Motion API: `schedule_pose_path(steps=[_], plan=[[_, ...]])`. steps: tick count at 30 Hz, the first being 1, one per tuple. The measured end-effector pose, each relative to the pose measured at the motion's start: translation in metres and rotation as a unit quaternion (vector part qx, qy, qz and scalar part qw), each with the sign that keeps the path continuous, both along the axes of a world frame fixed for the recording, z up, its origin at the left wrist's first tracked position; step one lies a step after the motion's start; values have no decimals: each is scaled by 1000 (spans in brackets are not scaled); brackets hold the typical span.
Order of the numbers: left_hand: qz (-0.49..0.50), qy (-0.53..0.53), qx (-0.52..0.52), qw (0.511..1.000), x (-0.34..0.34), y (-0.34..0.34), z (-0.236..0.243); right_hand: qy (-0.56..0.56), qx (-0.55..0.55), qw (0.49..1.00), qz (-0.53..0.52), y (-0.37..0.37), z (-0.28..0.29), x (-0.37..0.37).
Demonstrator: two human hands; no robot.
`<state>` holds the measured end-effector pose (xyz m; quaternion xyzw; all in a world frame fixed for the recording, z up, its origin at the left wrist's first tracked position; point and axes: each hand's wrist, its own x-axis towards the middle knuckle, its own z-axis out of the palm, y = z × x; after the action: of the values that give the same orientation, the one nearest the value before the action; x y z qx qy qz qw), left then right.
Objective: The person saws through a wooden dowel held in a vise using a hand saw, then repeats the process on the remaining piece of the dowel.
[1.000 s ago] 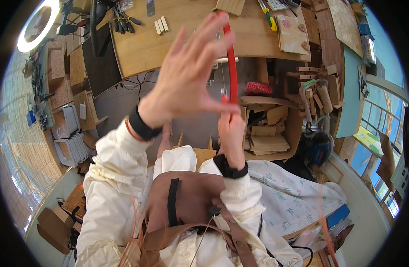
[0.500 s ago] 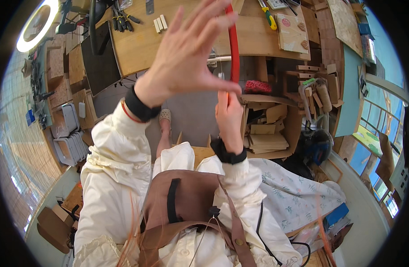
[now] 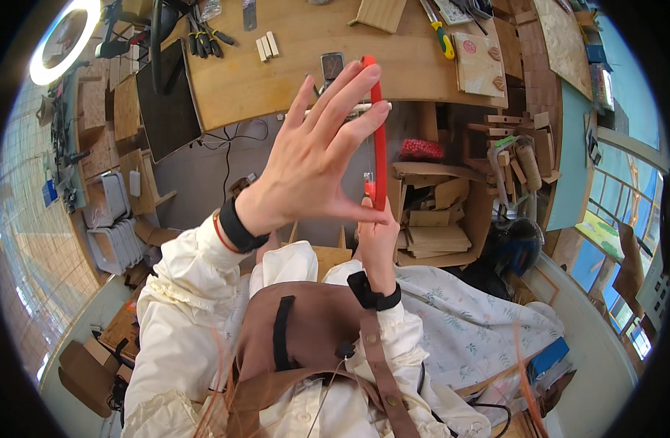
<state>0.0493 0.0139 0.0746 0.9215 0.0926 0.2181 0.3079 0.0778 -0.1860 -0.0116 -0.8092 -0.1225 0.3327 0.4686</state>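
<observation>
A red-framed coping saw [image 3: 379,157] stretches away from me above the gap before the workbench, its thin blade faintly visible on the left side. My right hand [image 3: 379,244] is closed around its near end, and the handle is mostly hidden in the fingers. My left hand [image 3: 306,157] is open, fingers stretched and spread, spanning the left side of the frame. Its thumb tip is by the near end and its fingertips by the far end; whether they touch the saw I cannot tell. Beyond the fingers, a pale thin strip [image 3: 382,107] lies crosswise near the bench edge, partly hidden.
The wooden workbench [image 3: 240,87] carries pliers [image 3: 205,40], small pale wood blocks [image 3: 267,47], a dark metal fixture [image 3: 333,66], and a yellow-green-handled tool [image 3: 443,42]. A cardboard box [image 3: 481,219] of wood pieces stands at right; a ring lamp [image 3: 94,14] glows at upper left.
The saw and both hands have come lower in view, toward me, so the saw's far end now shows. My left fingers stay spread. The foot on the floor is no longer visible.
</observation>
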Motion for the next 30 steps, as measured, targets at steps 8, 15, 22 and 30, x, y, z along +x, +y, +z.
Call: schedule_pose_path(steps=[8,15,22,30], plan=[[76,132,90,984,-5,45,-64,-39,-34,997,55,41,8,34],[110,124,9,986,-8,40,-78,-20,-5,999,46,52,7,37],[147,170,-85,971,-3,36,-71,21,-58,997,42,15,11,15],[158,116,-35,980,-7,36,-81,3,-36,999,40,46,5,29]])
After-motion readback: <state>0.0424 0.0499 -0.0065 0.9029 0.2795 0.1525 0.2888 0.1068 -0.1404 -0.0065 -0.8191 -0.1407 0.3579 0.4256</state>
